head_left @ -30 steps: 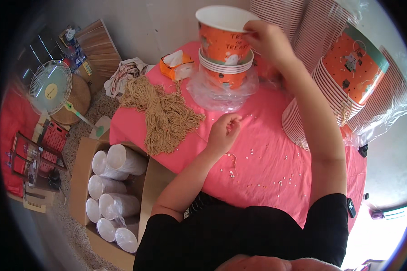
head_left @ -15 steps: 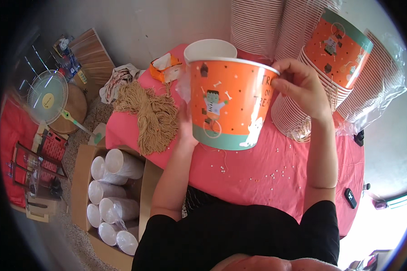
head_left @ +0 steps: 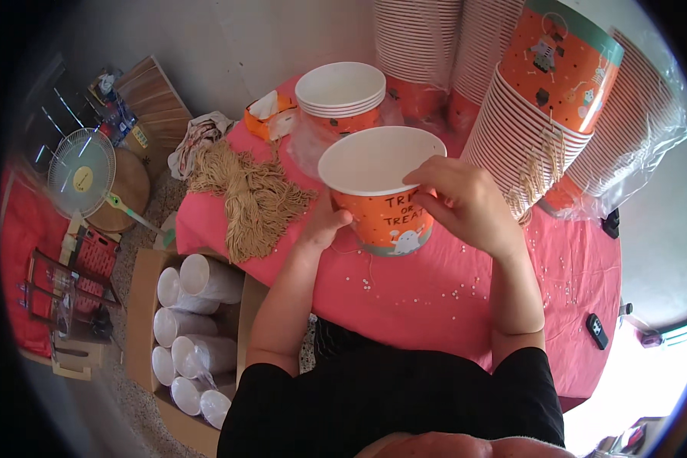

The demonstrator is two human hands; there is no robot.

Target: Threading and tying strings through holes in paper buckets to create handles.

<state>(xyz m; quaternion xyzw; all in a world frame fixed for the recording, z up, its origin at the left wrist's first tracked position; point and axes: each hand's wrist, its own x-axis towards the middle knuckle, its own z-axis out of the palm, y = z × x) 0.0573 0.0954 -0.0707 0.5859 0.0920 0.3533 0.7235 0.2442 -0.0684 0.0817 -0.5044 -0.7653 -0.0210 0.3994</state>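
Observation:
An orange paper bucket (head_left: 370, 217) with a white rim, dark lettering and a ghost picture stands between my hands, its white inside showing. My left hand (head_left: 322, 226) holds its left side, thumb in front and the other fingers hidden behind. My right hand (head_left: 466, 200) pinches the rim at the right. Just behind is a short stack of similar buckets (head_left: 340, 90) in loose clear plastic. Right of my right hand leans a tall upside-down nested stack (head_left: 504, 141) with tan cord loops on its side. A bundle of tan cord (head_left: 252, 202) lies to the left.
Small white bits (head_left: 454, 294) dot the pink tablecloth (head_left: 404, 320). Plastic-wrapped bucket stacks (head_left: 416, 38) stand at the back. A cardboard box (head_left: 141, 320) of wrapped white containers sits lower left, near a fan (head_left: 84, 172). A black remote (head_left: 596, 331) lies at the right.
The bucket has come down and tipped toward me, so its opening shows. It has turned, bringing the lettering to the middle. My right hand has moved lower and left with the rim.

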